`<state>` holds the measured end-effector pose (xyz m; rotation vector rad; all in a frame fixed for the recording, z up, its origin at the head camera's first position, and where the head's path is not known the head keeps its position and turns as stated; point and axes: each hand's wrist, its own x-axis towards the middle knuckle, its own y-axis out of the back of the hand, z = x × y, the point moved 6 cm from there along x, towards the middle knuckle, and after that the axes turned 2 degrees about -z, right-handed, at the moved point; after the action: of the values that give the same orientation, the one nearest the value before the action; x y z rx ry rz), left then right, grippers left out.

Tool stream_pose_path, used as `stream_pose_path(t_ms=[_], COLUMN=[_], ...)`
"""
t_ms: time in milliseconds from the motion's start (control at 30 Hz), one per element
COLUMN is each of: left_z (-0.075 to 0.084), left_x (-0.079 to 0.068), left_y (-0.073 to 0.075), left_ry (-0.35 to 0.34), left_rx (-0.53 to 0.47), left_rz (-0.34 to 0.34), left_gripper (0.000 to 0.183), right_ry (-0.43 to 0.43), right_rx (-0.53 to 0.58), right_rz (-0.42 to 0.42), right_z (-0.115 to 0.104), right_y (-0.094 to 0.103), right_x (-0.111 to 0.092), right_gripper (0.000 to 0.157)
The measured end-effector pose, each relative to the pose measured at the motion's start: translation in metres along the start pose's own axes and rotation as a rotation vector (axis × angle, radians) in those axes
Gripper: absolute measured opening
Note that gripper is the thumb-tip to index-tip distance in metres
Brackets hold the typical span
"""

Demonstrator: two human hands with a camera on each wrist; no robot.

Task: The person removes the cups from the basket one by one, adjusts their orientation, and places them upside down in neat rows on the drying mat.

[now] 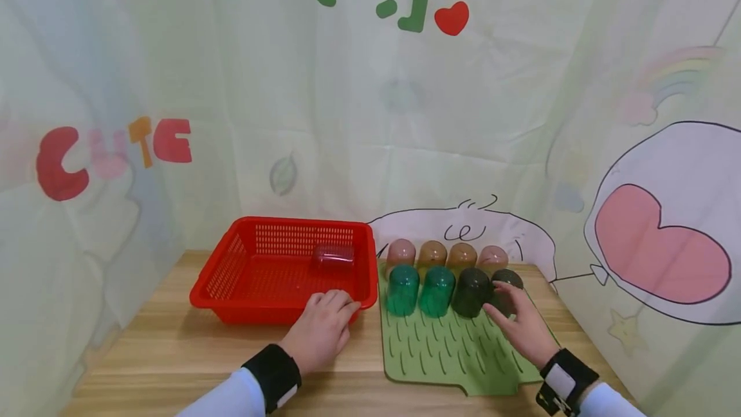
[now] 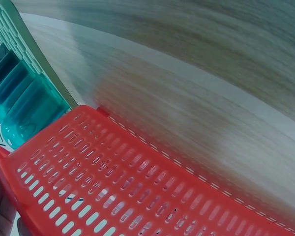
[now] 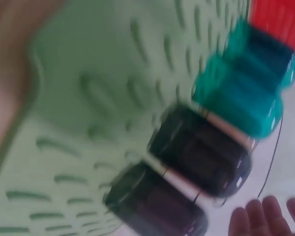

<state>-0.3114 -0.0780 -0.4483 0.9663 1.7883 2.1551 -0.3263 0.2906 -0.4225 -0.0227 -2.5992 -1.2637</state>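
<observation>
My left hand (image 1: 324,330) holds the front rim of a red plastic basket (image 1: 278,315), its fingers bent over the edge near the right corner. Inside the basket a clear pinkish cup (image 1: 334,257) lies on its side. Several see-through cups stand upside down on a green drying mat (image 1: 428,356). Its front row has two green cups (image 1: 402,291) and two dark grey cups; my right hand (image 1: 523,324), fingers spread, is beside the dark grey cup (image 1: 507,278) at the right end. In the right wrist view, the fingertips (image 3: 273,216) appear apart from the dark cups (image 3: 201,150).
Behind the front row stand amber cups (image 1: 433,254) and pink cups (image 1: 401,253). Basket and mat sit side by side on a wood-grain table (image 1: 173,352). A printed curtain (image 1: 347,114) hangs close behind and at both sides.
</observation>
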Motion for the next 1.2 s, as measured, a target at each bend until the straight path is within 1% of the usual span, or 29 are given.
stream_pose_path(t_ms=[133,267,400,467,533,667,800,900,1033,1167,1200], left_z=[0.0,0.0,-0.001,-0.001,-0.001,-0.001,0.0,0.0,0.0,-0.003,-0.005], left_x=[0.002,0.003,0.003,0.004,0.004,0.005,0.005,0.005,0.005,0.008,0.008], left_y=[0.003,0.005,0.004,0.004,0.004,0.004,0.005,0.005,0.007,0.011,0.013], left_ry=[0.005,0.009,0.005,0.005,0.005,0.01,0.021,0.03,0.037,0.065,0.078], left_rx=[0.002,0.002,0.006,0.006,0.006,0.001,-0.01,-0.024,-0.038,-0.085,-0.101], left_rz=[-0.001,-0.009,-0.01,-0.008,-0.004,0.008,0.013,0.004,-0.029,-0.093,-0.108], left_gripper=[0.054,0.054,0.052,0.051,0.051,0.049,0.048,0.048,0.047,0.047,0.047], right_ry=[0.012,0.071,0.147,0.156,0.158,0.143,0.185,0.214,0.237,0.308,0.311], right_rx=[-0.025,-0.05,-0.055,-0.055,-0.078,-0.109,-0.119,-0.134,-0.153,-0.174,-0.171], right_rz=[-0.113,-0.236,-0.389,-0.464,-0.512,-0.559,-0.576,-0.582,-0.591,-0.569,-0.561], right_z=[-0.012,-0.019,-0.016,-0.014,-0.012,-0.01,-0.01,-0.006,0.005,0.014,0.016], right_y=[-0.023,-0.046,-0.067,-0.075,-0.08,-0.087,-0.092,-0.095,-0.1,-0.105,-0.106], right_x=[-0.016,-0.031,-0.044,-0.049,-0.053,-0.059,-0.063,-0.064,-0.063,-0.062,-0.062], right_gripper=[0.045,0.034,0.028,0.026,0.026,0.022,0.02,0.023,0.029,0.034,0.034])
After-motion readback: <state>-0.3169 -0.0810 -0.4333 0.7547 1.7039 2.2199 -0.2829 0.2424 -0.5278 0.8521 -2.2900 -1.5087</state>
